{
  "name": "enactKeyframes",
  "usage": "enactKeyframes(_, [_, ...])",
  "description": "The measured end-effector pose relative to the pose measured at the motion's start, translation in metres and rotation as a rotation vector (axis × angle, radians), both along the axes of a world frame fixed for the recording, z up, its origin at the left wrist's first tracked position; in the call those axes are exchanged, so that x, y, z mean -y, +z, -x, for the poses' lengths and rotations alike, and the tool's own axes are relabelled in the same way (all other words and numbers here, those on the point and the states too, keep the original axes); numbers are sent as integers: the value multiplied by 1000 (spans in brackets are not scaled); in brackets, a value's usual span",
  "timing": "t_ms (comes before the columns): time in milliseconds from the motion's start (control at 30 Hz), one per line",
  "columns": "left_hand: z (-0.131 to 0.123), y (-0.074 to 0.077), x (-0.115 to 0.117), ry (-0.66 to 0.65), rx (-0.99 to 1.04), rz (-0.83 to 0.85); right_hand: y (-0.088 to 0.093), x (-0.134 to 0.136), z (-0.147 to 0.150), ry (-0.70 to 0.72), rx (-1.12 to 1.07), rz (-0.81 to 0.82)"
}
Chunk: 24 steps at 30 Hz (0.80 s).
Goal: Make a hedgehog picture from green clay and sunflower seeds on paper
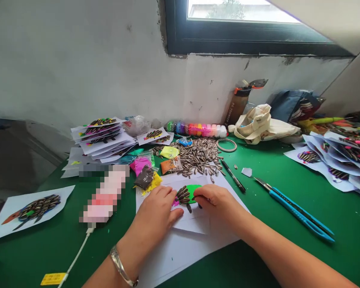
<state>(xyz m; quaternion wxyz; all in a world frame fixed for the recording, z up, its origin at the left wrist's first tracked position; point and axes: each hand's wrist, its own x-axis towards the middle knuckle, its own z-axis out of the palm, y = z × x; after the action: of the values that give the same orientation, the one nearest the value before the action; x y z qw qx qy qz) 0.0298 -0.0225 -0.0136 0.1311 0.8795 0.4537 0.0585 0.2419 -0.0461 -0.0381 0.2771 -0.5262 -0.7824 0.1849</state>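
Between my hands lies a small craft piece of bright green modelling clay with striped sunflower seeds pressed in rows along its left side. It rests on a white paper card over larger white sheets. My left hand lies on the card, its fingertips close to the seeds. My right hand presses its fingertips onto the green clay's right end, hiding that part. A silver bangle circles my left wrist.
A loose heap of sunflower seeds and bags of coloured clay lie just ahead. A black pen and blue-handled utility knife lie to the right. Stacks of seed-decorated cards sit at the back left and far right.
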Motion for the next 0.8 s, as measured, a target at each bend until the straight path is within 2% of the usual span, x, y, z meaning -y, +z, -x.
enactKeyframes(300, [0,-3,-1,20,18,-16,-10,-5,1,9,10,-121])
enactKeyframes(800, [0,-5,-2,15,-28,-25,-17,-10,11,-31,62,-165])
